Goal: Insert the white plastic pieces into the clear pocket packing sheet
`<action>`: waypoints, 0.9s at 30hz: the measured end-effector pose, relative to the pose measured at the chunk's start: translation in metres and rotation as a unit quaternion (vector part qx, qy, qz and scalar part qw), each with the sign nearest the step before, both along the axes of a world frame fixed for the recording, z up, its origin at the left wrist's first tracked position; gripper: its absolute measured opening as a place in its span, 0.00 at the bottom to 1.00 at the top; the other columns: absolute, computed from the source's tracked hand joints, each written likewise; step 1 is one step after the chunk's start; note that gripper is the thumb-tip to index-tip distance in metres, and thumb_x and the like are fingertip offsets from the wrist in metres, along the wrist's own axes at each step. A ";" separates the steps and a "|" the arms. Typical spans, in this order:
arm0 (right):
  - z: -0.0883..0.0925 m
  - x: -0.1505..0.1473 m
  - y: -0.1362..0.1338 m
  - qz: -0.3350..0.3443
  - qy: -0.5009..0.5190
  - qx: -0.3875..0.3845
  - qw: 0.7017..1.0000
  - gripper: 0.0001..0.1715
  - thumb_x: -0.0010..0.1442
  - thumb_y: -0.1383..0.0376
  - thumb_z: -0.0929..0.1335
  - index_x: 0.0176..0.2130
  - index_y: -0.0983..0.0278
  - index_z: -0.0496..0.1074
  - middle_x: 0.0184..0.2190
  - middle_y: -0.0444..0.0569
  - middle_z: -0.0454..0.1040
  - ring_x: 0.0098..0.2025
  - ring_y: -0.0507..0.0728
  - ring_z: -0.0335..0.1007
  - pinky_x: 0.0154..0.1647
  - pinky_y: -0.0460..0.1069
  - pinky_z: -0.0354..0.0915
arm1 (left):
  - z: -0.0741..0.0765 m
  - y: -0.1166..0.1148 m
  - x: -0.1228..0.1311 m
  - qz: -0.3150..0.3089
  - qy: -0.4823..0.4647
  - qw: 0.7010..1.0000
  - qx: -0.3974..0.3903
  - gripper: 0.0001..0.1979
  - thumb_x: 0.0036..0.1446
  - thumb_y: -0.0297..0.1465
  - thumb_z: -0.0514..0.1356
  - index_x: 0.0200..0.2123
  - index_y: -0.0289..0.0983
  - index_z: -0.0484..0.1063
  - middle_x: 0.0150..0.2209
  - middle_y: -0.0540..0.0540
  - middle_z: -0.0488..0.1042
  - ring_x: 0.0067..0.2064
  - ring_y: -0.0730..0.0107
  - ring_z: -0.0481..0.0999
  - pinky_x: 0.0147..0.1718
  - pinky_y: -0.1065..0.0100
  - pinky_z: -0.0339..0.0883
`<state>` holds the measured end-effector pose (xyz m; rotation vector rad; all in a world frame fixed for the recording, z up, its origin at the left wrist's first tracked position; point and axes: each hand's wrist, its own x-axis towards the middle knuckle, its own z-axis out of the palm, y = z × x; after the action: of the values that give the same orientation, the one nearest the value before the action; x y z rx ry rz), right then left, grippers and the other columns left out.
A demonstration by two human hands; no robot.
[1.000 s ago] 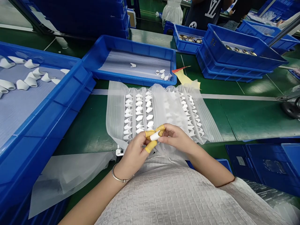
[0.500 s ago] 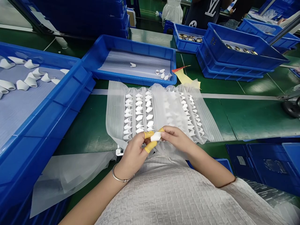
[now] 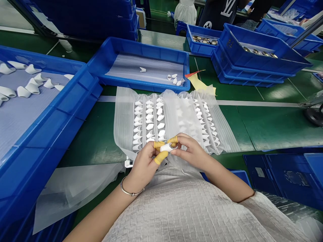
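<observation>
Between both hands is a small white hollow piece [image 3: 166, 147] with a curved, pointed rim. My left hand [image 3: 148, 159], with yellow finger cots on the thumb and a finger, pinches it from the left. From the right, my right hand [image 3: 189, 149] grips its other end, a yellow cot on one finger. Just beyond them lies a translucent foam sheet [image 3: 123, 117] bearing rows of similar white pieces [image 3: 149, 126]. A fold of the sheet covers some pieces in the middle.
To the left, a large blue crate [image 3: 50, 124] holds bigger white pieces. A shallow blue tray [image 3: 141, 84] behind the sheet has a few small ones. Stacked blue crates [image 3: 252, 72] stand at back right. Foam sheeting [image 3: 75, 191] hangs off the green table edge [image 3: 93, 161]. A person [image 3: 217, 15] is beyond.
The white piece has turned in my fingers, so its open end now shows toward the right. My right fingers have shifted around that end.
</observation>
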<state>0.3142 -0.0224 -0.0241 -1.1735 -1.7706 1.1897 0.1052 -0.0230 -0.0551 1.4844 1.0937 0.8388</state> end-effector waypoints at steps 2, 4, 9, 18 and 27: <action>-0.002 0.000 -0.001 0.004 -0.025 0.028 0.999 0.11 0.66 0.57 0.70 0.45 0.60 0.74 0.38 0.48 0.69 0.40 0.56 0.68 0.42 0.51 0.68 | 0.002 0.000 0.001 0.005 0.004 1.000 -0.005 0.13 0.62 0.43 0.61 0.39 0.39 0.68 0.28 0.52 0.70 0.28 0.71 0.68 0.27 0.69 0.63; -0.004 0.001 -0.002 0.011 -0.061 0.073 0.995 0.12 0.67 0.56 0.69 0.46 0.60 0.73 0.39 0.49 0.70 0.40 0.57 0.68 0.42 0.52 0.68 | 0.004 0.000 0.001 0.013 0.021 1.000 -0.005 0.13 0.60 0.42 0.63 0.37 0.38 0.68 0.28 0.52 0.69 0.28 0.71 0.68 0.27 0.69 0.63; -0.007 0.001 -0.004 0.024 -0.148 0.200 0.968 0.15 0.71 0.54 0.65 0.47 0.62 0.71 0.38 0.52 0.72 0.41 0.60 0.68 0.41 0.54 0.67 | 0.013 0.002 0.003 0.004 0.029 1.000 -0.008 0.11 0.59 0.39 0.64 0.33 0.39 0.67 0.26 0.53 0.67 0.27 0.72 0.67 0.27 0.70 0.61; -0.006 0.002 -0.006 0.013 -0.118 0.188 0.975 0.15 0.70 0.55 0.66 0.50 0.60 0.71 0.41 0.52 0.72 0.43 0.59 0.70 0.43 0.54 0.68 | 0.012 0.008 0.006 0.022 -0.111 0.979 -0.173 0.16 0.66 0.44 0.55 0.31 0.39 0.65 0.21 0.54 0.67 0.22 0.74 0.65 0.26 0.70 0.62; -0.009 0.001 -0.005 0.015 -0.168 0.233 0.958 0.14 0.71 0.56 0.64 0.49 0.62 0.71 0.41 0.54 0.73 0.44 0.61 0.68 0.43 0.56 0.67 | 0.018 0.006 0.004 0.003 -0.052 0.993 -0.107 0.14 0.58 0.43 0.64 0.32 0.39 0.66 0.25 0.54 0.67 0.25 0.74 0.65 0.25 0.71 0.61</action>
<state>0.3148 -0.0278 -0.0331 -1.1052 -2.1742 0.5509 0.1090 -0.0166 -0.0371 1.2458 1.0764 0.7688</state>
